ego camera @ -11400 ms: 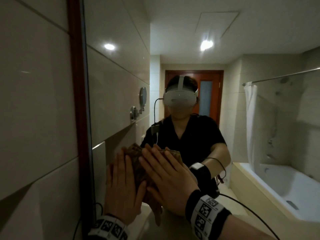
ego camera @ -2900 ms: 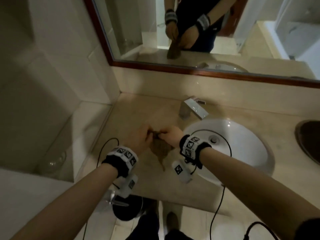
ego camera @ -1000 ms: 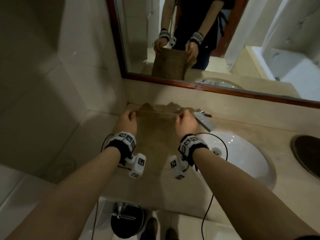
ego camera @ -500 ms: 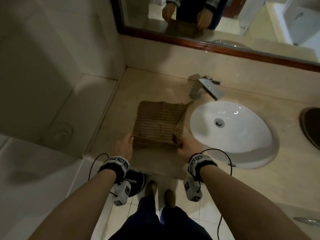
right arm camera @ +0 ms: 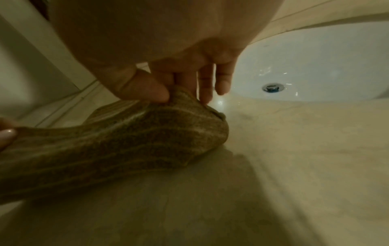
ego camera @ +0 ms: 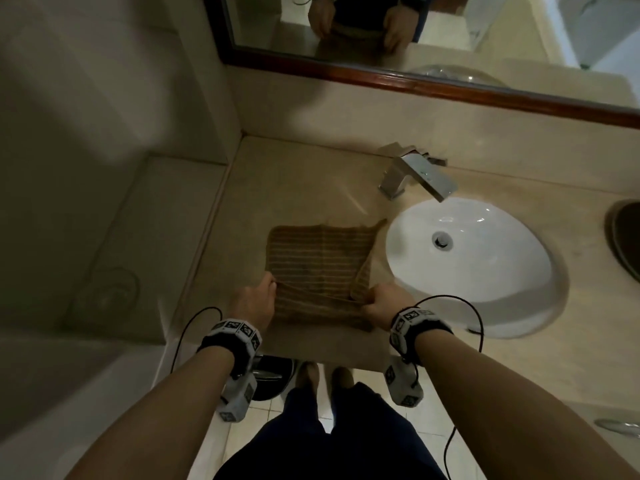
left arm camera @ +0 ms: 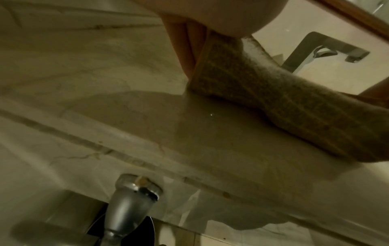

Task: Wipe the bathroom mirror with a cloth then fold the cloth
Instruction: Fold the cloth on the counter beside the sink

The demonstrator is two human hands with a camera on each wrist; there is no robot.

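Observation:
A brown striped cloth (ego camera: 320,261) lies spread on the beige counter (ego camera: 298,181), left of the sink. My left hand (ego camera: 254,299) pinches its near left corner, and my right hand (ego camera: 382,301) pinches its near right corner, both lifted a little off the counter. In the right wrist view thumb and forefinger squeeze the cloth (right arm camera: 130,133) near the sink rim. The left wrist view shows the cloth (left arm camera: 280,99) held under my left fingers (left arm camera: 185,50). The wood-framed mirror (ego camera: 433,26) runs along the wall above and reflects both hands.
A white oval sink (ego camera: 467,258) sits right of the cloth, with a chrome faucet (ego camera: 415,178) behind it. A dark round object (ego camera: 627,233) is at the counter's right edge. A tiled wall closes the left side; a dark bin (ego camera: 273,375) stands below the counter.
Earlier both hands pressed the cloth on the mirror, then held it up stretched. It now lies on the counter, and in the last half second the hands lifted its near corners slightly.

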